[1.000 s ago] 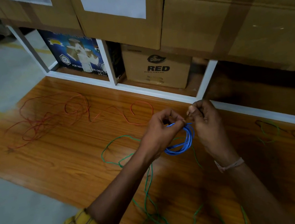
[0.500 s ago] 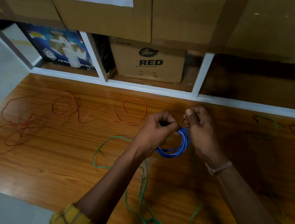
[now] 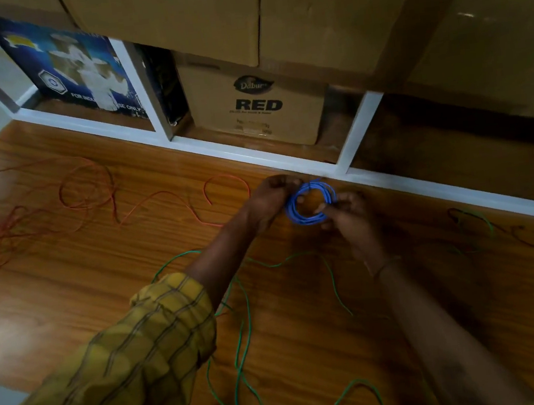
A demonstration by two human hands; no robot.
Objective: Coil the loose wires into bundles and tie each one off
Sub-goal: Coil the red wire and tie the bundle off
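1. While both hands work out over the glossy wood-grain floor (image 3: 71,308), the blue wire coil (image 3: 310,202) sits right between them, a tight round bundle of several thin smooth loops, held up just off the boards.
2. The left hand (image 3: 270,198) has its fingers curled round the coil's left edge, gripping it. The right hand (image 3: 346,213) pinches the coil's lower right side, thumb and fingers bent in around the strands.
3. A yellow checked sleeve (image 3: 137,357) covers the left arm, soft woven cloth with dark lines. A thin band (image 3: 384,265) circles the right wrist.
4. Just beyond the hands runs a white shelf frame (image 3: 253,152), and in it stands a brown cardboard box (image 3: 257,103) printed "Dabur" and "RED". Further left of that is a blue printed carton (image 3: 77,70); I can only read bits like "FOR" and "ONLY" on it.
5. Bigger plain cardboard boxes (image 3: 337,11) are stacked above the shelf, taped along the seams.
6. Off to the left of the left hand, a red wire (image 3: 92,195) sprawls in loose messy loops.
7. Below the hands, toward the person, a green wire (image 3: 241,338) trails in long squiggles and passes under the left forearm. A darker wire (image 3: 474,225) lies right of the right hand, too dim to make out well.
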